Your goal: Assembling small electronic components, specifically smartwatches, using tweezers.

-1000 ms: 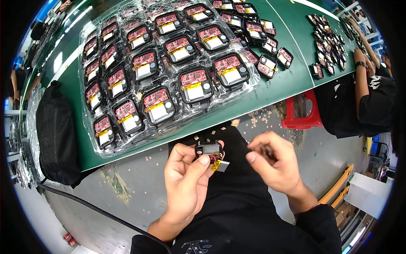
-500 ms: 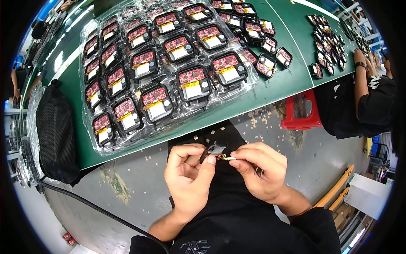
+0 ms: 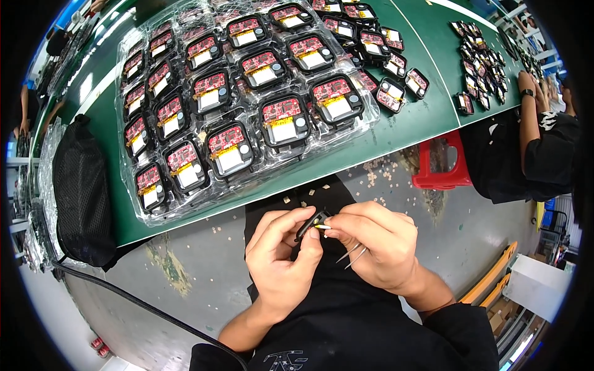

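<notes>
Between thumb and fingers, my left hand [image 3: 278,256] grips a small black device case [image 3: 303,232], tilted nearly edge-on above my lap. My right hand [image 3: 383,244] pinches a small flat white-and-yellow part [image 3: 322,227] against the case's near opening. Whether that part is joined to the case cannot be made out. Metal tweezers [image 3: 355,253] are tucked in the same right hand, their two prongs sticking out below the fingers. Most of the case's inside is hidden by my fingers.
On the green table [image 3: 346,154] ahead lies a clear plastic tray [image 3: 148,219] with rows of black cases holding red circuit boards. Loose cases [image 3: 390,94] lie right of it. A black mesh bag [image 3: 83,191] sits left. A red stool [image 3: 440,162] and a co-worker's arm [image 3: 529,123] are at right.
My right hand has moved left, bringing the small part up to the case. The case has turned more edge-on, and the tweezers' prongs now swing out to the left below the fingers.
</notes>
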{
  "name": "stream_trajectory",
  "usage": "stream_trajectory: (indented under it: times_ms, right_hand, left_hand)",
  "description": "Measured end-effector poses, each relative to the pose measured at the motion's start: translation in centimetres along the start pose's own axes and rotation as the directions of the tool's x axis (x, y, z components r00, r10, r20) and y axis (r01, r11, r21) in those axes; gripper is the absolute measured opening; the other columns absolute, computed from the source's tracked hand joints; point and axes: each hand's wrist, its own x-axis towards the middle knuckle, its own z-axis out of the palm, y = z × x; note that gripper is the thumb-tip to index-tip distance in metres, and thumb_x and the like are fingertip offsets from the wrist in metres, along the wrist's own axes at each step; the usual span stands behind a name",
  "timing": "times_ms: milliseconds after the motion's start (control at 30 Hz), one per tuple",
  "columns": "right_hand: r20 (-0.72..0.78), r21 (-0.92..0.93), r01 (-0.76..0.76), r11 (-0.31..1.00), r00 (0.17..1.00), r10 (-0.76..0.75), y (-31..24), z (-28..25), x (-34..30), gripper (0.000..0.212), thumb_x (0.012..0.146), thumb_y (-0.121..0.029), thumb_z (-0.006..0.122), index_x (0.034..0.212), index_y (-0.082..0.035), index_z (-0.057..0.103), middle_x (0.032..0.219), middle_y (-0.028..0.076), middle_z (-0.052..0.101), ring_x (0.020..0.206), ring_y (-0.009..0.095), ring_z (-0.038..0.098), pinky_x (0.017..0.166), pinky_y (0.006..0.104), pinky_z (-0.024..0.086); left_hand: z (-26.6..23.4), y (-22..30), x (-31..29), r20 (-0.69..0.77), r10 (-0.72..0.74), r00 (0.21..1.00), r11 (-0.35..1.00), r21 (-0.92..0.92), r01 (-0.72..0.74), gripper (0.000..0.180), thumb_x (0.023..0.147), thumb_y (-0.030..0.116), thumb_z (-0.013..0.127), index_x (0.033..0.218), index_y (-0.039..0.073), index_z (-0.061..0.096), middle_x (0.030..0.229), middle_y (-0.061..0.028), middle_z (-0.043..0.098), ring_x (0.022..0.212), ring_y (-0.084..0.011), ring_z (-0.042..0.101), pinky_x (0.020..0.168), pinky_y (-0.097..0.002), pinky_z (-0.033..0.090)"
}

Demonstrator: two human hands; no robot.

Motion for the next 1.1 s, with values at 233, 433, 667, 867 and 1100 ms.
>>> stream_trajectory:
  times_ms: [233,433,667,867,1100]
  right_hand:
    - [0.055,0.286,-0.218,0.933,0.976,0.211,0.7,0.4,-0.3,0.015,0.082,0.006,0.077,0.095,0.000,0.073,0.087,0.010,0.070,0.070,0.022,0.071,0.057,0.0298,0.056]
    - [-0.150,0.115,-0.090,0.989,0.983,0.106,0.5,1.0,-0.1,0.014,0.080,-0.004,0.084,0.091,-0.002,0.075,0.080,0.010,0.070,0.065,0.019,0.067,0.056,0.0279,0.052]
    - [-0.033,0.109,-0.059,0.992,0.997,0.063,0.6,0.8,-0.1,0.021,0.076,0.007,0.079,0.095,-0.001,0.074,0.083,0.010,0.070,0.069,0.020,0.071,0.057,0.0288,0.056]
    - [0.059,0.372,-0.235,0.898,0.972,0.229,1.2,0.7,-0.3,0.025,0.077,0.016,0.071,0.098,0.004,0.072,0.087,0.013,0.070,0.077,0.020,0.073,0.067,0.0281,0.060]
    - [-0.081,0.277,-0.197,0.940,0.970,0.227,1.0,1.2,-0.7,0.024,0.082,-0.001,0.081,0.102,0.000,0.068,0.097,0.013,0.066,0.077,0.022,0.068,0.064,0.0324,0.055]
  left_hand:
    - [-0.1,0.9,0.2,-0.020,-0.043,0.999,0.995,0.090,0.045,0.026,0.090,-0.010,0.069,0.116,-0.009,0.069,0.101,-0.0083,0.060,0.090,-0.0129,0.063,0.078,-0.0238,0.051]
    - [-0.5,0.4,0.2,0.018,0.066,0.998,0.985,0.160,-0.068,0.030,0.089,-0.011,0.071,0.119,-0.006,0.070,0.101,-0.0082,0.059,0.081,-0.0103,0.064,0.063,-0.0203,0.053]
    - [-0.4,0.2,0.0,-0.019,0.113,0.993,0.965,0.239,-0.105,0.032,0.086,-0.011,0.074,0.117,-0.003,0.073,0.096,-0.0071,0.060,0.077,-0.0086,0.061,0.060,-0.0203,0.051]
    - [-0.3,-0.1,0.1,0.001,0.174,0.985,0.931,0.325,-0.165,0.031,0.083,-0.010,0.077,0.113,-0.002,0.075,0.091,-0.0059,0.062,0.071,-0.0073,0.058,0.057,-0.0205,0.047]
    - [-0.9,0.6,-0.2,0.051,0.146,0.988,0.937,0.314,-0.155,0.030,0.085,-0.013,0.074,0.114,-0.005,0.073,0.095,-0.0073,0.061,0.076,-0.0095,0.060,0.063,-0.0205,0.048]
